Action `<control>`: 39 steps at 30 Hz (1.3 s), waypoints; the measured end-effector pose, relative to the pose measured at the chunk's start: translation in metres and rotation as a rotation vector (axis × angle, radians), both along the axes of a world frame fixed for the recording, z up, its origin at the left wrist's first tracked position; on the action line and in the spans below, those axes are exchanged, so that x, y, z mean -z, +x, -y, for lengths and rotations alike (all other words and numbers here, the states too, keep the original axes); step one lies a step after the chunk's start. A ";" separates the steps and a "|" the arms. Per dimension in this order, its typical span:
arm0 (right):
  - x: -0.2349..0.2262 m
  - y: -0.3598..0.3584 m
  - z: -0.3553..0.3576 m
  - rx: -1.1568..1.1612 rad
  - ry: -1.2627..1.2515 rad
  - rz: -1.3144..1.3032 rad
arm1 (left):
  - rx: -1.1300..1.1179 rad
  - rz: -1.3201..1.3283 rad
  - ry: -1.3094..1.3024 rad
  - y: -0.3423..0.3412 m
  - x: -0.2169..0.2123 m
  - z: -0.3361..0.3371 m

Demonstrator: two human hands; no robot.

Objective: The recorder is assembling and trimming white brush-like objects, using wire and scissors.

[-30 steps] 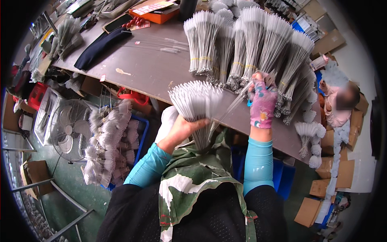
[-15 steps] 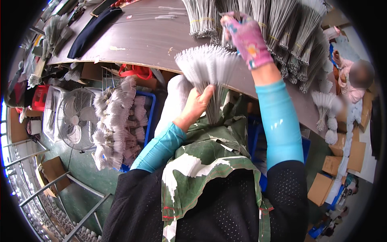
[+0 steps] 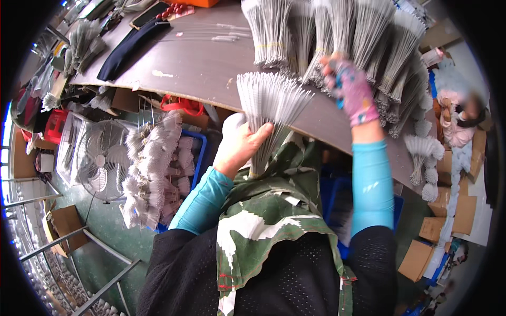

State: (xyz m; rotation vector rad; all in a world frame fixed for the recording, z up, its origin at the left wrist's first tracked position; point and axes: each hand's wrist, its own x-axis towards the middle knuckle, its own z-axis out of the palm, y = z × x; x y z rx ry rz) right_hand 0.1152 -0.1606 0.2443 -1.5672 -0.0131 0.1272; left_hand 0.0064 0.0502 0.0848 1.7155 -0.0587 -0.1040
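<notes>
My left hand (image 3: 243, 145) is closed around a fanned bundle of thin wire brushes (image 3: 271, 97). White bristle ends spread upward, and the grey wire stems gather below my fist, over the camouflage apron (image 3: 274, 210) on my lap. My right hand (image 3: 354, 92), in a pink patterned glove with bare fingertips, is raised over the table's right part. It sits against the stacked brush bundles (image 3: 363, 37), its fingers bent and blurred by motion. Whether anything is between them cannot be made out.
The brown table (image 3: 200, 58) carries a dark cloth sleeve (image 3: 129, 50), a phone (image 3: 150, 15) and a few loose brushes (image 3: 226, 37). Below left stand a fan (image 3: 103, 160), a heap of white brushes (image 3: 153, 168) and a metal frame (image 3: 110, 253). Another person (image 3: 458, 116) sits at far right.
My right hand has moved down and to the right, from the back bundles toward the nearer ones. The left hand keeps its bundle, now slightly lower and tilted. The view has shifted a little.
</notes>
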 end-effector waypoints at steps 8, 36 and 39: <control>0.018 -0.012 -0.012 -0.171 0.104 0.010 | 0.029 -0.053 0.177 -0.001 -0.021 0.008; -0.014 0.075 -0.094 0.316 0.197 0.203 | -0.397 -0.181 -0.544 -0.016 -0.058 -0.048; -0.012 0.058 -0.094 0.257 0.281 0.292 | -0.440 -0.161 -0.629 -0.013 -0.054 -0.051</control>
